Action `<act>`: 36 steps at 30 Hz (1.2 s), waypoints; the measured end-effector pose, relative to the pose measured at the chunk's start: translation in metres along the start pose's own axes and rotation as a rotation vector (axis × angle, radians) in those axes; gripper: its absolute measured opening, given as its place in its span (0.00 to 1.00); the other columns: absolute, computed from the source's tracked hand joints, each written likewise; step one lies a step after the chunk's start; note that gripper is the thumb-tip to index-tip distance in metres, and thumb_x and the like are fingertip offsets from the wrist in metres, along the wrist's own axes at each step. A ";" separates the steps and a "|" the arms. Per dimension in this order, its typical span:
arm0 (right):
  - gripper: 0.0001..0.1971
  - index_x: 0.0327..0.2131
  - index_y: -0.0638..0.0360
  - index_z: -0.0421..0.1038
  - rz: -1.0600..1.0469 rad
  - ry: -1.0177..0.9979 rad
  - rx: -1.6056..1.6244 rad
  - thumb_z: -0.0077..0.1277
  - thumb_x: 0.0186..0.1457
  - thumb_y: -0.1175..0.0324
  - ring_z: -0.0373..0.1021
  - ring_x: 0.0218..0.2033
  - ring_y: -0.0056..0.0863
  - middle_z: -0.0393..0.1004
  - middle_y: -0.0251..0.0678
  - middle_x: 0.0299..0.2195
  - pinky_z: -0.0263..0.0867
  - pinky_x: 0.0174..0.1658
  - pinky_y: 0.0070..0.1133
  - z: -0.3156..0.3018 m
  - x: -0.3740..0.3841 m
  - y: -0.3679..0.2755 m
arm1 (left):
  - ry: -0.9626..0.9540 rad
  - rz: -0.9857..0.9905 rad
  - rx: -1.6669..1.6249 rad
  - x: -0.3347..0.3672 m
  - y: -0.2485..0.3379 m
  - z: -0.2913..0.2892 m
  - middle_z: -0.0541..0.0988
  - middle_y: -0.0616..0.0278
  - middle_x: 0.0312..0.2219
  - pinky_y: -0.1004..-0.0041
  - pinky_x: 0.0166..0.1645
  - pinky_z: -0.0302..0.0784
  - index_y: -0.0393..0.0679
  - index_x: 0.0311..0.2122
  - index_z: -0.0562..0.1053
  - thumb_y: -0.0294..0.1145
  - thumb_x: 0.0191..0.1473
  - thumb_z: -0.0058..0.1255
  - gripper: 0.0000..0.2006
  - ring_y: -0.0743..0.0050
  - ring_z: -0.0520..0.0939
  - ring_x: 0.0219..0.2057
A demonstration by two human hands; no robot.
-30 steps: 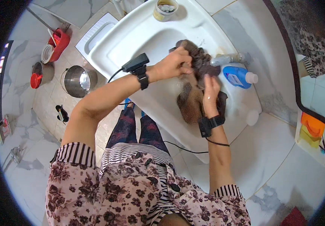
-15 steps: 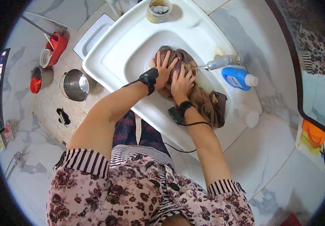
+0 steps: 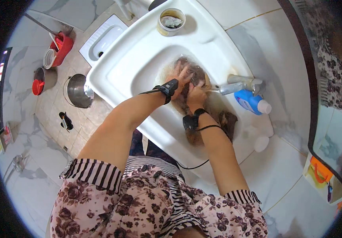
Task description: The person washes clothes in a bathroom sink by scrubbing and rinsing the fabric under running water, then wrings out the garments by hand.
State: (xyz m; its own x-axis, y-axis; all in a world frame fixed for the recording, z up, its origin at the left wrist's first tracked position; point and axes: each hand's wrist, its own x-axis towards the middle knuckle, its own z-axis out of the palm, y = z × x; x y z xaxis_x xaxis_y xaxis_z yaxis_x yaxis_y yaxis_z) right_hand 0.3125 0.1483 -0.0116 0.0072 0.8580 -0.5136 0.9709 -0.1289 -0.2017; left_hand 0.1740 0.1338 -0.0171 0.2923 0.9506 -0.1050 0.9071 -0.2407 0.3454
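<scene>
A soaked brown cloth point(image 3: 228, 122) lies bunched in the white sink point(image 3: 139, 59), partly under cloudy, foamy water. My left hand point(image 3: 180, 80) presses flat on the cloth's far part, fingers spread and partly under water. Beside it, my right hand point(image 3: 196, 96) is closed on the cloth's middle, just by the tap's spout; its fingertips are hidden. The metal tap point(image 3: 234, 86) reaches in from the right. Part of the cloth trails toward the near right of the basin, below my right wrist.
A blue bottle with a white cap point(image 3: 247, 102) stands on the sink's right rim by the tap. An open tub point(image 3: 171, 22) sits on the far rim. On the floor at left are a metal bucket point(image 3: 77, 90), a red basin point(image 3: 62, 47) and a squat toilet point(image 3: 103, 37).
The water has risen around the cloth and turned foamy. My right hand has gone from spread fingers to a closed grip. The cloth now sits lower, more of it submerged.
</scene>
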 end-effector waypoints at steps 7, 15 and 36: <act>0.24 0.44 0.72 0.61 -0.115 0.293 0.347 0.48 0.56 0.56 0.70 0.37 0.43 0.71 0.53 0.36 0.65 0.40 0.35 0.007 0.053 0.052 | -0.185 -0.021 -0.172 0.041 0.008 -0.022 0.51 0.42 0.60 0.43 0.61 0.46 0.49 0.59 0.60 0.51 0.37 0.62 0.42 0.35 0.48 0.61; 0.15 0.41 0.64 0.71 0.257 -0.455 1.806 0.50 0.54 0.63 0.71 0.38 0.29 0.74 0.36 0.38 0.67 0.44 0.27 -0.041 -0.014 0.006 | -0.148 -0.674 -1.520 0.005 0.004 0.000 0.66 0.48 0.52 0.58 0.57 0.64 0.42 0.59 0.57 0.54 0.49 0.55 0.38 0.58 0.67 0.54; 0.41 0.56 0.55 0.56 0.033 0.421 0.043 0.60 0.41 0.46 0.52 0.57 0.49 0.55 0.54 0.55 0.55 0.53 0.42 -0.055 -0.076 0.129 | -0.382 -0.823 -2.202 -0.005 -0.007 -0.052 0.77 0.51 0.40 0.61 0.50 0.74 0.36 0.44 0.72 0.35 0.48 0.55 0.19 0.58 0.79 0.41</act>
State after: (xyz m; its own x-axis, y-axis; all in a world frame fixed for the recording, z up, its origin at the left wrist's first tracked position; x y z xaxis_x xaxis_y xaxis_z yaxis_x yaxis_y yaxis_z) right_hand 0.4500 0.0944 0.0474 0.1434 0.9802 -0.1368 0.9578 -0.1722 -0.2301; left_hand 0.1505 0.1408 0.0297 0.4358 0.5785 -0.6895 -0.6367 0.7396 0.2181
